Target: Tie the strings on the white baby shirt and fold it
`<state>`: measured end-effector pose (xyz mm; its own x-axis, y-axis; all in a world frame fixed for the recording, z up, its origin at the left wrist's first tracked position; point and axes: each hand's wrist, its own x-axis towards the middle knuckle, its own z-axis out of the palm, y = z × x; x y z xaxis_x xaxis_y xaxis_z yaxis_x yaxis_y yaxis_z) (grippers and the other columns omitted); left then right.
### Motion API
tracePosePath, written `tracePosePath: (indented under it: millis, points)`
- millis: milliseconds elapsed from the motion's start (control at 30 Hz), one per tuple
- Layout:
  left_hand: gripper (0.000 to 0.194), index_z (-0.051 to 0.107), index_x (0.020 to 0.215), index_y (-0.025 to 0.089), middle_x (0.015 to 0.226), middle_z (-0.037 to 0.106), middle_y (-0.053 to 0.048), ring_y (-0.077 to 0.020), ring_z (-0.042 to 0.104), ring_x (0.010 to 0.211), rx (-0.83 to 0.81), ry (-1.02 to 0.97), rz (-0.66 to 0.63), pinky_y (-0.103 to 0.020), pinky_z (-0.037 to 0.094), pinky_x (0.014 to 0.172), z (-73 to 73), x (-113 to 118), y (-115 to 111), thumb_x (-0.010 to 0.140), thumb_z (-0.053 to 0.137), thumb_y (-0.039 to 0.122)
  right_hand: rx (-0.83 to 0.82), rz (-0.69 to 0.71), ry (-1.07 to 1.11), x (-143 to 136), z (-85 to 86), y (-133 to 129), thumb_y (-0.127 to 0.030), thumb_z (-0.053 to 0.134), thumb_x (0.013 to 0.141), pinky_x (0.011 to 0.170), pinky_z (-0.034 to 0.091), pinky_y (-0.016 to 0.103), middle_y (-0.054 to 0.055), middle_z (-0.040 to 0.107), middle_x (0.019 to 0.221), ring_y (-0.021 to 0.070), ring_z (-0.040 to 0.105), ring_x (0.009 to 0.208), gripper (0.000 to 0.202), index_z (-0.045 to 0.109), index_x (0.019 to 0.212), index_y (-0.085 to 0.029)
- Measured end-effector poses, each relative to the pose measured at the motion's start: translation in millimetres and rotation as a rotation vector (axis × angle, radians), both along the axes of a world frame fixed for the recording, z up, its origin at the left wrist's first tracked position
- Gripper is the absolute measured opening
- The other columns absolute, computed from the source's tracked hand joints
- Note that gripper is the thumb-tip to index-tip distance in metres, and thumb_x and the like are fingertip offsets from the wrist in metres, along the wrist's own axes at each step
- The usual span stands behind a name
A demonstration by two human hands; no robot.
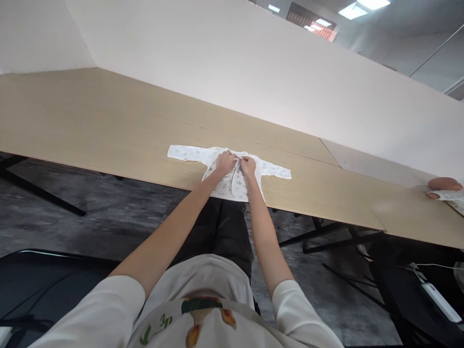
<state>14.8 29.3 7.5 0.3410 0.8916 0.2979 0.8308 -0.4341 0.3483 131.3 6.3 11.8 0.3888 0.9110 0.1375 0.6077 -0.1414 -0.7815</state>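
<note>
A small white baby shirt [228,186] with a light scattered print lies flat on the table, its two sleeves spread out to the sides. Both hands are at its upper front, close together below the neckline. My left hand [225,162] is closed, with curled fingers on the fabric left of the front opening. Just to the right, my right hand [248,166] pinches the cloth near the opening's edge. A pale curved trim runs down the front below the hands. The fingertips partly hide what they grip, so I cannot tell whether it is a tie or the edge.
The long wood-coloured table [119,121] runs along a white partition [217,63]. At the far right another person's hand [445,183] rests by a white printed cloth [449,195]. Black chairs stand at lower left and lower right, a white power strip [440,302] on the right one.
</note>
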Motion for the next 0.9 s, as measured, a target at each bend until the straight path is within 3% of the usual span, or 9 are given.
tracePosePath:
  millis: [200, 400, 633, 900]
  points:
    - [0.027, 0.073, 0.103, 0.018, 0.111, 0.071, -0.012, -0.0263, 0.063, 0.107, -0.028, -0.179, -0.021, -0.037, 0.047, 0.095, -3.3, -3.1, 5.7, 0.093, 0.048, 0.020, -0.021, 0.045, -0.064, 0.8, 0.9, -2.5, -0.016, 0.045, 0.080, 0.091, 0.047, 0.024, 0.006, 0.075, 0.107, 0.0164, 0.067, 0.100, 0.039, 0.073, 0.107, -0.016]
    - [0.023, 0.073, 0.104, 0.018, 0.105, 0.075, -0.009, -0.0216, 0.068, 0.099, -0.137, -0.452, -0.052, -0.032, 0.051, 0.091, -12.2, -7.7, 16.2, 0.090, 0.055, 0.023, -0.008, 0.053, -0.060, 0.4, -0.3, -3.6, -0.016, 0.045, 0.076, 0.091, 0.048, 0.025, 0.005, 0.076, 0.101, 0.0164, 0.067, 0.093, 0.044, 0.072, 0.110, -0.015]
    - [0.025, 0.073, 0.103, 0.016, 0.104, 0.075, -0.010, -0.0201, 0.069, 0.098, -0.150, -0.525, -0.110, -0.032, 0.052, 0.091, -18.7, -9.9, 22.6, 0.089, 0.052, 0.017, -0.003, 0.053, -0.018, -0.6, 0.3, -3.3, -0.017, 0.046, 0.078, 0.091, 0.048, 0.024, 0.006, 0.075, 0.099, 0.0160, 0.068, 0.091, 0.042, 0.073, 0.110, -0.015]
    - [0.023, 0.069, 0.103, 0.018, 0.101, 0.075, -0.008, -0.0182, 0.068, 0.093, -0.117, -0.566, -0.118, -0.032, 0.053, 0.088, -19.8, -12.8, 20.1, 0.088, 0.052, 0.023, -0.010, 0.035, -0.004, -4.8, 2.2, -9.7, -0.018, 0.049, 0.079, 0.090, 0.048, 0.024, 0.005, 0.076, 0.102, 0.0167, 0.068, 0.097, 0.037, 0.074, 0.105, -0.017]
